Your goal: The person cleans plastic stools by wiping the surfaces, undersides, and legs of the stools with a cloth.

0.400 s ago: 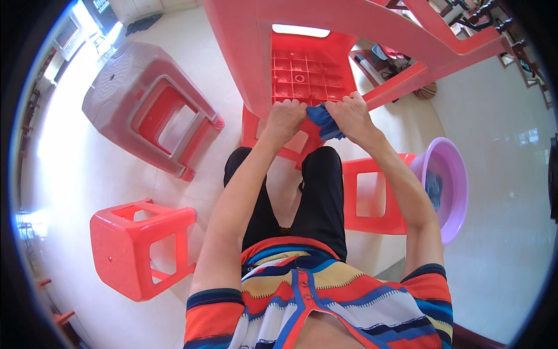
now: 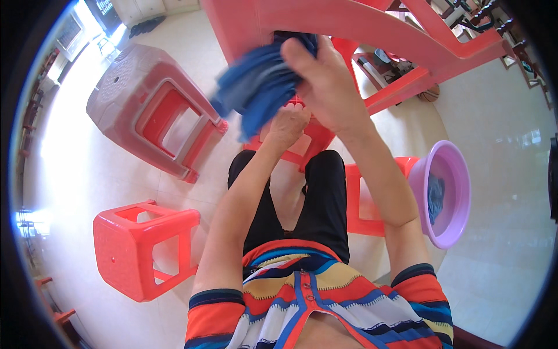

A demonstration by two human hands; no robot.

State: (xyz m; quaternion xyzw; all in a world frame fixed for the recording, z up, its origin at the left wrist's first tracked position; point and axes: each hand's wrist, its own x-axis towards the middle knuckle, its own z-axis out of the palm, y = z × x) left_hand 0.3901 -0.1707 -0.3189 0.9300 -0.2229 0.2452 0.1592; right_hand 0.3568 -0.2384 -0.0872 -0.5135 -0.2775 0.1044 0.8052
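A large red plastic stool (image 2: 343, 26) is tipped in front of me, its underside facing my way. My right hand (image 2: 328, 87) is closed around a bunched blue cloth (image 2: 256, 84) and holds it across the stool's frame; the cloth's loose end is smeared by motion. Lower down and partly behind the cloth, my left hand (image 2: 288, 125) has its fingers curled on a red edge of the stool. The cloth and right hand hide most of the ribbed underside.
A stool with a greyish top (image 2: 136, 75) stands far left, a small red stool (image 2: 131, 250) near left. To my right, a purple basin (image 2: 459, 192) with blue cloth (image 2: 435, 198) inside sits against another red stool (image 2: 363, 227). A basketball (image 2: 429, 93) lies beyond.
My right hand has swung up and left with the blue cloth, away from the stool's lower edge. My left hand has shifted slightly down, apart from the cloth.
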